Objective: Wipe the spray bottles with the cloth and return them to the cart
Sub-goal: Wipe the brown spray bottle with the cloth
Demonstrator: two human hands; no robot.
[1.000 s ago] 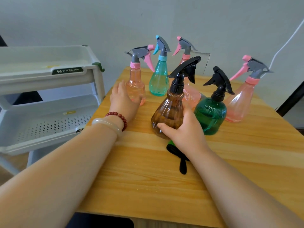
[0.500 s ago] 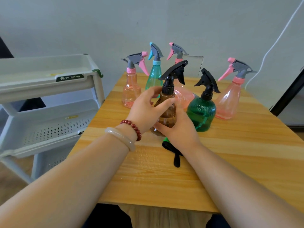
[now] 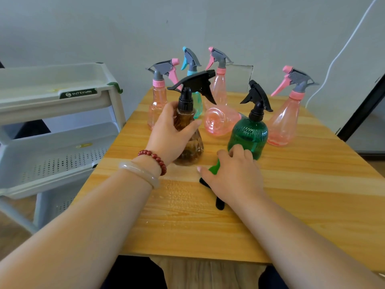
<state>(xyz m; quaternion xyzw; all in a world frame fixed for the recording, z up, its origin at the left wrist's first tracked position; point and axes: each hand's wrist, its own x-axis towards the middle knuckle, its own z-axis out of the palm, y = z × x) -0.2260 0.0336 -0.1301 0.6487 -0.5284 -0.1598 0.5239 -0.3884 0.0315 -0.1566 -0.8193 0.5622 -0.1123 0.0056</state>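
Brown spray bottle [image 3: 188,140] with black trigger stands upright near the middle of the desk [image 3: 208,230], base at the wood; cannot tell if it is lifted clear. Left hand [image 3: 169,135] grips it at the shoulder, fingers and thumb curled round just under the black cap. Right hand [image 3: 234,177] lies palm down over a green and black piece [image 3: 214,168] on the desk, just in front of the green bottle [image 3: 249,133]; fingers bent over it, but whether they grip it I cannot tell, nor whether the piece is the cloth. Behind the brown bottle: a teal bottle [image 3: 198,101], two upright pink bottles [image 3: 157,105] [image 3: 219,88], one pink bottle lying on its side [image 3: 221,122]. Another pink bottle [image 3: 284,124] stands upright to the right of the green one. White tiered cart [image 3: 62,99] just beside the desk's left edge. Red bead bracelet [image 3: 154,158] and pale bangle [image 3: 139,174] on the left wrist.
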